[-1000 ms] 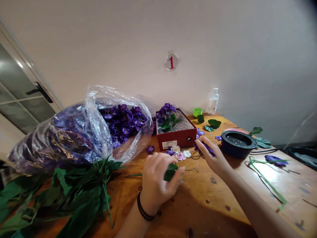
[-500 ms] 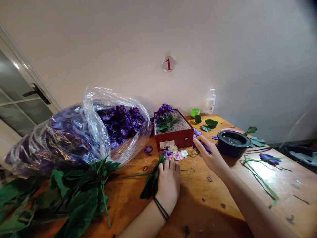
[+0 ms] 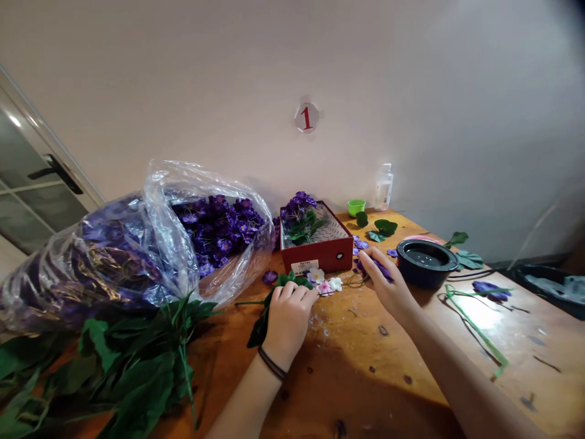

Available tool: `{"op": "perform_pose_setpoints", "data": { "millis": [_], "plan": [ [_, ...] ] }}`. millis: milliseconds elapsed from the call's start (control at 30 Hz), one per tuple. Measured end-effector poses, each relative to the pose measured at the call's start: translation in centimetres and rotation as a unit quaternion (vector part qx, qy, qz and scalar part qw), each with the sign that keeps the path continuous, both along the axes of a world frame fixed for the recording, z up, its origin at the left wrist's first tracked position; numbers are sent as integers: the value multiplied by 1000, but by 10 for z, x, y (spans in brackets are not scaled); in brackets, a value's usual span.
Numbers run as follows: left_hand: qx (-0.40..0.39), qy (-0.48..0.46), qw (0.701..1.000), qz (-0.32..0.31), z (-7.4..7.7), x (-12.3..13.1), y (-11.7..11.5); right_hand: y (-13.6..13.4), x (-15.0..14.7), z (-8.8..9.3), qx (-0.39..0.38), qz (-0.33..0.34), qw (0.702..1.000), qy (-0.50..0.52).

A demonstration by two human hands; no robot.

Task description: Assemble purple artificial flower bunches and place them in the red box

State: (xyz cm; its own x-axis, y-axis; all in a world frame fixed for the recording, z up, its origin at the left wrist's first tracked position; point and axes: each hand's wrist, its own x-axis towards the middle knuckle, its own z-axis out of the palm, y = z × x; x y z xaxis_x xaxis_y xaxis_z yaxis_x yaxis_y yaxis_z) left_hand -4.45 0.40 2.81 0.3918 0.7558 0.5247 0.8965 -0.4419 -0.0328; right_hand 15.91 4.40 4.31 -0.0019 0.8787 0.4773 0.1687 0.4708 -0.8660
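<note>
My left hand [image 3: 289, 314] rests low over the wooden table [image 3: 347, 372], its fingers curled around a sprig of green artificial leaves [image 3: 259, 323]. The sprig's thin stem points left; much of it is covered by the hand. Just beyond those fingers lie small white and pink blossoms [image 3: 329, 285]. My right hand [image 3: 388, 283] is closed on purple artificial flowers [image 3: 381, 270], beside the front right corner of a red box [image 3: 320, 259]. Inside that box is a bunch of purple flowers with leaves [image 3: 299, 213].
A large clear plastic bag [image 3: 123, 250] full of purple flowers lies at the left, with green foliage [image 3: 137, 366] before it. To the right stands a black round pot [image 3: 426, 268] of liquid. Farther back are a green cup [image 3: 356, 208], a clear bottle [image 3: 384, 188] and loose leaves [image 3: 386, 227].
My left hand has shifted left and slightly away from me, and the leaf sprig has moved with it. My right hand keeps hold of the purple flowers, almost in place. The view has turned slightly.
</note>
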Motion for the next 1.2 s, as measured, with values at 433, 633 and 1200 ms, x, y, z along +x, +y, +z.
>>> {"op": "perform_pose_setpoints", "data": {
  "millis": [433,633,1200],
  "plan": [
    [21,-6,1000,-13,3,-2,-1,-2,-8,-3,-11,14,1000,16],
    [27,0,1000,-9,2,-2,-1,-4,-8,-1,-31,22,999,21],
    [30,15,999,21,-1,-2,1,-7,-15,-3,52,1,996,-78]
  ]
}}
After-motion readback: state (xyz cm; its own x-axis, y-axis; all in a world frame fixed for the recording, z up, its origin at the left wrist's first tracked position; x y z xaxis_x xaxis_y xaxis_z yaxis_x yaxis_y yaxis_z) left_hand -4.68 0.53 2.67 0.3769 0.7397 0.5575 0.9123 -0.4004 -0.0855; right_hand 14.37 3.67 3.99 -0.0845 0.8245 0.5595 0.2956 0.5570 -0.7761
